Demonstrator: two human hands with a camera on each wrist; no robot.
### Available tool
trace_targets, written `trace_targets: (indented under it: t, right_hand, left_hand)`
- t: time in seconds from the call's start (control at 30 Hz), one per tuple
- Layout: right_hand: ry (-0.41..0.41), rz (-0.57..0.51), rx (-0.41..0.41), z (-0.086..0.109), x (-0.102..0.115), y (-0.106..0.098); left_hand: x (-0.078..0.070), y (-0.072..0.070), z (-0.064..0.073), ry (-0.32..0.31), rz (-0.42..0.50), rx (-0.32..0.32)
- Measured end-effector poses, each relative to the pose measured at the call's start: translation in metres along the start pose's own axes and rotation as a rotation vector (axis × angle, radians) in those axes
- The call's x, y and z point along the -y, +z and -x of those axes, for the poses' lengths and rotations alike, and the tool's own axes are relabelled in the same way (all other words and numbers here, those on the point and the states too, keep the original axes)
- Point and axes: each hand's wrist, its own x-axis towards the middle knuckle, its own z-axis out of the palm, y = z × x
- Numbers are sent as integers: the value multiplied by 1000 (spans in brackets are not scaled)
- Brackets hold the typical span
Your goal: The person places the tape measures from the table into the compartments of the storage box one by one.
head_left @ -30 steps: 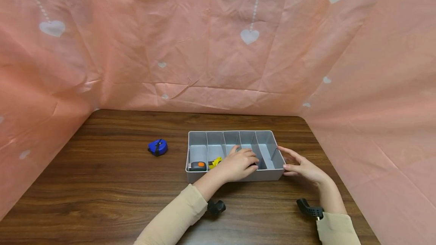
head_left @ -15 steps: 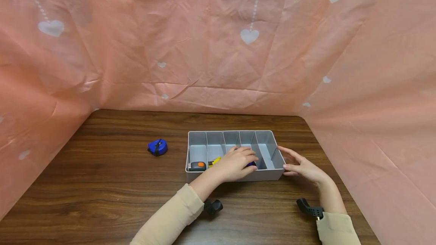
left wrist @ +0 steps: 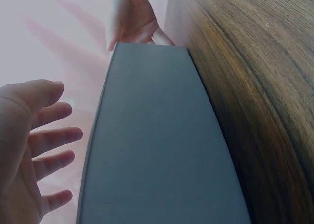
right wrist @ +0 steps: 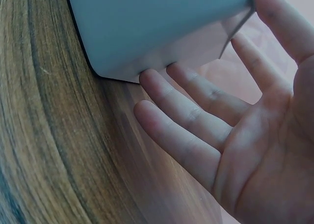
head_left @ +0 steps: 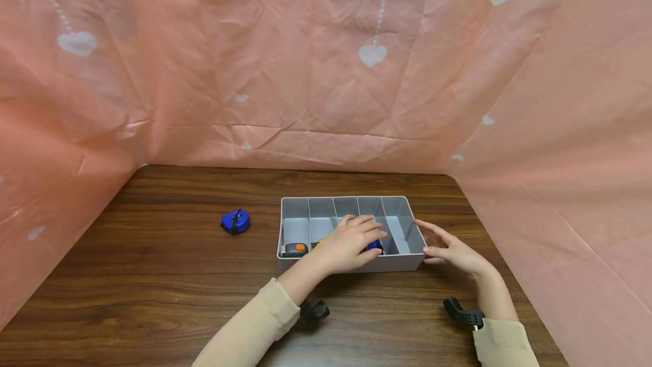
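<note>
In the head view a long grey divided box [head_left: 397,264] stands on the wooden table. My left hand [head_left: 351,244] is over its middle compartments, fingers spread; the left wrist view shows the fingers [left wrist: 54,135] apart above the front wall with nothing in them. Just under the left thumb, a blue tape measure [head_left: 375,246] lies in the fourth compartment from the left, partly hidden. My right hand [head_left: 458,255] touches the box's right end with fairly straight fingertips. A dark grey tape measure with an orange button [head_left: 295,250] lies in the leftmost compartment.
A second blue tape measure [head_left: 236,221] with a black strap lies on the table [head_left: 178,254], left of the box. Something yellow [head_left: 322,239] shows in the second compartment, mostly behind the left hand. A pink curtain [head_left: 316,72] with white hearts surrounds the table.
The left hand has spread its fingers and risen a little, and more of the blue tape measure beneath it now shows. The right hand stays at the box's end.
</note>
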Motion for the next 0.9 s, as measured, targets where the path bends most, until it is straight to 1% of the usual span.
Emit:
trace_targets:
  t: [0.2,0.43,0.9]
  right_hand:
    - [-1,0,-2,0,1,0]
    - [0,-5,0,1,0,0]
    - [-6,-4,2,3,1,-1]
  left_hand:
    - [1,-3,3,-13,15,-28]
    - [4,-6,8,-20,9,-42]
    - [10,-16,20,-47,18,-91]
